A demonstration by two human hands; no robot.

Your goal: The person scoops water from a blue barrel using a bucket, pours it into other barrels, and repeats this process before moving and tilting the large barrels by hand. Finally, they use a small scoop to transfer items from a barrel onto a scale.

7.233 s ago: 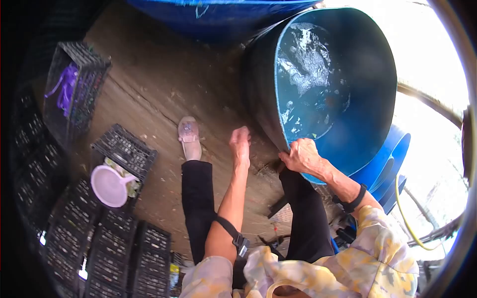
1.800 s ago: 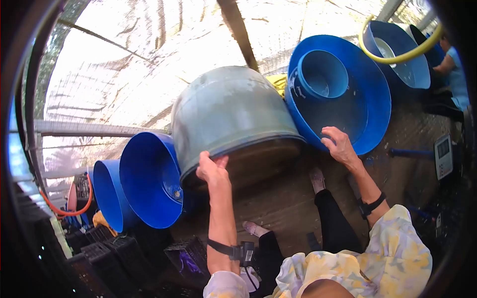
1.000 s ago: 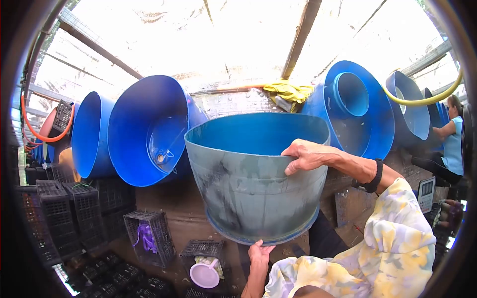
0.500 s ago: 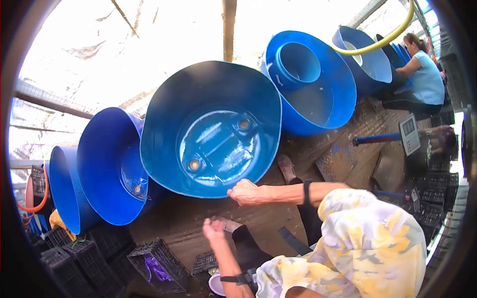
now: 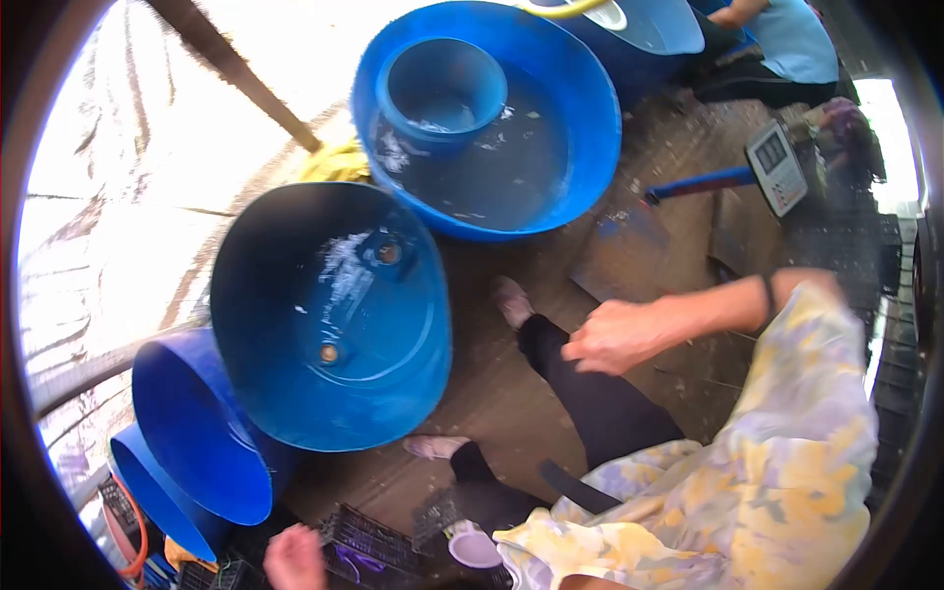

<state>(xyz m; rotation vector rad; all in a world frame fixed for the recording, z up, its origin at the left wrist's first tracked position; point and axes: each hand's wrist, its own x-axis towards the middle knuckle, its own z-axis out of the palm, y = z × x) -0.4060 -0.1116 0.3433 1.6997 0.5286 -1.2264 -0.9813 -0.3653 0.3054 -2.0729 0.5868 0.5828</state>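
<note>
My right hand (image 5: pixel 615 336) is raised over my dark trouser leg, its fingers curled in a loose fist with nothing showing in it. My left hand (image 5: pixel 295 558) is smeared by motion at the bottom edge, close to a black plastic crate (image 5: pixel 374 536) with something purple inside. In front of me a cut-open blue drum (image 5: pixel 329 393) stands tilted towards me, two round bung fittings on its wet bottom. Both hands are apart from it. Behind it a wider blue tub (image 5: pixel 590 128) holds dark water, with a smaller blue bucket (image 5: pixel 442 88) in it.
Two more blue tubs (image 5: pixel 202 423) lean at the left. A scale display (image 5: pixel 777 167) on a blue post stands at the right, near stacked black crates. At the back a person in a light blue shirt (image 5: pixel 801 49) sits beside another tub. A white bowl (image 5: pixel 475 548) lies by my leg.
My right hand has moved from the drum's rim to the right, over my leg. My left hand has gone down and left. The view has shifted, with the water-filled tub now nearer the centre.
</note>
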